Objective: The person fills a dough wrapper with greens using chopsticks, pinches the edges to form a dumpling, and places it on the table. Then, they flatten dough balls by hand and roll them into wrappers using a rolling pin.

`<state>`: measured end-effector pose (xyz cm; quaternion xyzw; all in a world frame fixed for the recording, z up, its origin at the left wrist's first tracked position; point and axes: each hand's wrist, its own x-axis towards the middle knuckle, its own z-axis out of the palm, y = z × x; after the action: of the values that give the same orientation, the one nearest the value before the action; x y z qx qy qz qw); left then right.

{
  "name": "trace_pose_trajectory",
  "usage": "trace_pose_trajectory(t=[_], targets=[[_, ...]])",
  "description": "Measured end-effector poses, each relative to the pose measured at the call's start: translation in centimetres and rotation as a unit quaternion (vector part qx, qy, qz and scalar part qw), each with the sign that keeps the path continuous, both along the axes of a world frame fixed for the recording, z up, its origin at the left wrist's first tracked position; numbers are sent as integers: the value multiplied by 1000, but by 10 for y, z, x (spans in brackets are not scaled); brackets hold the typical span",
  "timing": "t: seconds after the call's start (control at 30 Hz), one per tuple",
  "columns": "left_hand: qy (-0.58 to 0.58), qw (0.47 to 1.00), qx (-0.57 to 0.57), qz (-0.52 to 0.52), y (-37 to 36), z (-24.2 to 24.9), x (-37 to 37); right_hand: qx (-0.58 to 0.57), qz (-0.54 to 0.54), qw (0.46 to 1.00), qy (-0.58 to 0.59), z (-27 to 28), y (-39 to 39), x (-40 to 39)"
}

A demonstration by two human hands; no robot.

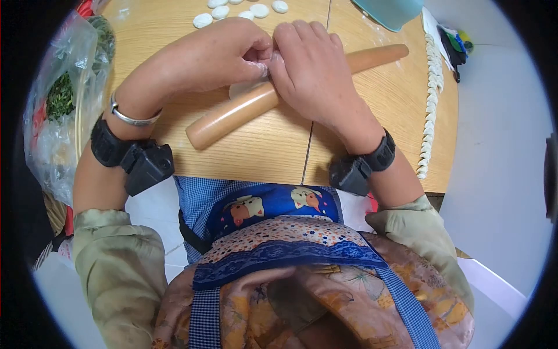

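A wooden rolling pin (pixel 232 115) lies diagonally on the wooden table (pixel 372 116). My right hand (pixel 311 70) rests over its middle, fingers bent and close together, hiding part of it. My left hand (pixel 241 55) is curled, its thumb and fingertips pinched together against my right hand's thumb side; whatever lies between them is hidden. A pale, thin dough round (pixel 241 89) shows partly under my left hand, against the pin's far side. Several small white dough discs (pixel 259 10) lie beyond my hands at the table's far side.
A teal bowl (pixel 392 13) stands at the far right. Near the table's right edge runs a long row of overlapping white dough pieces (pixel 430 110). Plastic bags with leafy greens (pixel 60 99) sit along the left edge. Dark items (pixel 454 49) lie at the upper right.
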<state>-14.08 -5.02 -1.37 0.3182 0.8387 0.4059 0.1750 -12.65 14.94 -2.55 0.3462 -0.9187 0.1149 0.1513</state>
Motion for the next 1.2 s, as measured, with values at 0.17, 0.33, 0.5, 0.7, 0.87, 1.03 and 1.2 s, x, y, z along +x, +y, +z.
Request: trace_pose_trajectory(t=[0.17,0.33,0.5,0.7,0.87,1.03,1.2], targets=[[5,1000,8,11,0,0,1,-30,-5,1000,-7,-1,-2,-5],[-13,1000,0,21,1,1,2,-21,15,1000,-15,6,19,31],[12,1000,7,11,2,1,6,-39,24,998,-50,5,38,56],[6,1000,-13,-20,2,4,5,-54,28,997,-42,2,39,57],[-18,1000,19,-9,1,0,4,-18,12,999,-48,5,23,38],[41,999,14,19,-1,-9,0,-19,1,1000,-4,-2,1,6],[12,1000,18,18,-4,-6,-1,-25,-41,999,-11,-3,-1,4]])
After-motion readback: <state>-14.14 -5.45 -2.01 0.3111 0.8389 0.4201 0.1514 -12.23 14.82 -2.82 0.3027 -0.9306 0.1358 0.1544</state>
